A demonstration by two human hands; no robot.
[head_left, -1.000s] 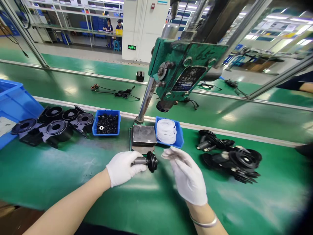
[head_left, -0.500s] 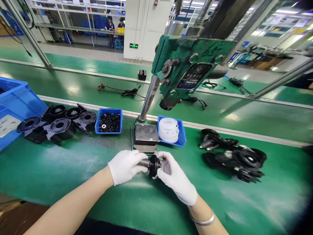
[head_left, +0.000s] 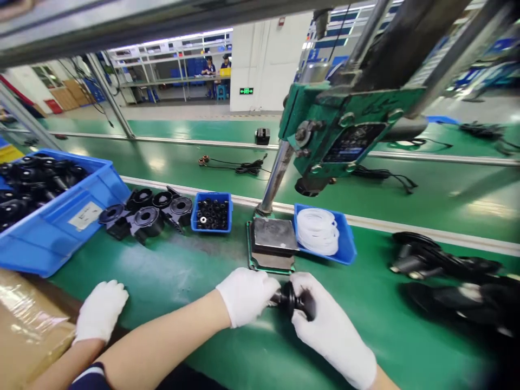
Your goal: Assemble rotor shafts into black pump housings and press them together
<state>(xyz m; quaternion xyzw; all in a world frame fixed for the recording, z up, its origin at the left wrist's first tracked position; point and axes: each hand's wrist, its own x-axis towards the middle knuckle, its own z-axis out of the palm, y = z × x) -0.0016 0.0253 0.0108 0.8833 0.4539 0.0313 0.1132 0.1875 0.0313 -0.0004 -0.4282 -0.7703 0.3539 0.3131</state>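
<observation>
Since the earlier frame, both hands have closed in on one part, and a second person's gloved hand has come to rest at the near desk edge, well left of them. Left hand: white glove, clamped on the shaft end of the black rotor part. Right hand: white glove, fingers wrapped on the disc end of the same part, held just above the green desk. Just beyond the hands: grey press base plate. Beside it, right: small blue tray of white rings. Further left: small blue tray of black washers, black housings, large blue bin. Far right: heap of black rotors. Above: green press head.
</observation>
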